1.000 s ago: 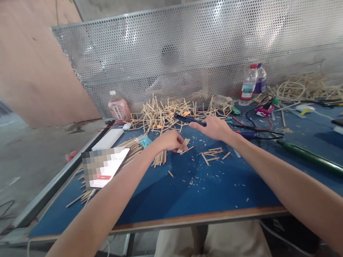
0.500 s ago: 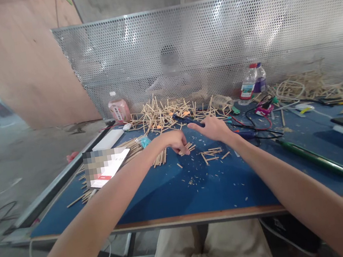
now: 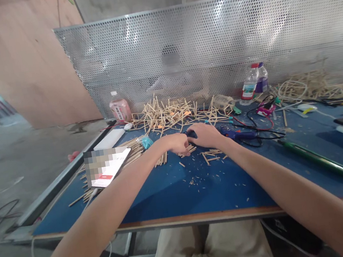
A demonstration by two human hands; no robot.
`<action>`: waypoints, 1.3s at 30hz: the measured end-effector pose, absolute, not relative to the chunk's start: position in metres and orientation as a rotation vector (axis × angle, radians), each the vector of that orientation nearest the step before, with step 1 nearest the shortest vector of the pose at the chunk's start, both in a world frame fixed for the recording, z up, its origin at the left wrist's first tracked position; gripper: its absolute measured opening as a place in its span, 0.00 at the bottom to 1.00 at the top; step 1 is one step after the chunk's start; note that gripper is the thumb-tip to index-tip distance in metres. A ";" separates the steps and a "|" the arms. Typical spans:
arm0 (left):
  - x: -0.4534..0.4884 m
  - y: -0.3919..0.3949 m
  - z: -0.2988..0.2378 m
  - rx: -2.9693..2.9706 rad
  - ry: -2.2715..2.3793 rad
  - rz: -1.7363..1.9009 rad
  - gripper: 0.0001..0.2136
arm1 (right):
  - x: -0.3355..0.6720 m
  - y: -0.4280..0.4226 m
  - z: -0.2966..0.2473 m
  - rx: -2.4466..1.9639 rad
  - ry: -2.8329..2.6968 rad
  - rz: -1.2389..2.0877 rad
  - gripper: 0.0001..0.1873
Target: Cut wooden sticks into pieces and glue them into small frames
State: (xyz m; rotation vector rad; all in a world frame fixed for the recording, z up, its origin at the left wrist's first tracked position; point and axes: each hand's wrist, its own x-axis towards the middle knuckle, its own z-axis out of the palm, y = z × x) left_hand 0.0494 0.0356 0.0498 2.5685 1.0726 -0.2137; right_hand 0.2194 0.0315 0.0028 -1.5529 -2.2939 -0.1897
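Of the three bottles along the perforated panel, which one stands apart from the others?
The pink bottle with the white cap, left of the stick pile. The clear red-capped bottle and the purple bottle stand together at the right.

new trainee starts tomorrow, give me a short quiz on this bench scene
1. What lies on the blue table where the left hand and right hand meet? A short wooden sticks; B screws; C coins.
2. True or false: the pink bottle lies on its side.
3. Fill in: the long green tool lies on the person's ____ side.
Key: 1 A; 2 false; 3 right.
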 end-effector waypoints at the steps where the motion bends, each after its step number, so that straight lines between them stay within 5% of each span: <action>1: 0.045 0.036 0.049 2.579 1.079 -0.174 0.13 | 0.219 0.031 0.004 -1.508 -2.274 -0.173 0.19; 13: 0.009 0.039 0.011 2.391 1.069 0.730 0.14 | 0.221 0.023 0.011 -1.077 -2.172 0.091 0.10; 23: 0.013 0.039 -0.006 2.407 1.043 0.855 0.14 | 0.219 0.027 -0.002 -1.015 -2.035 0.582 0.12; 39: 0.011 0.037 -0.003 2.333 1.046 0.858 0.16 | 0.221 0.026 0.001 -0.998 -2.037 0.576 0.08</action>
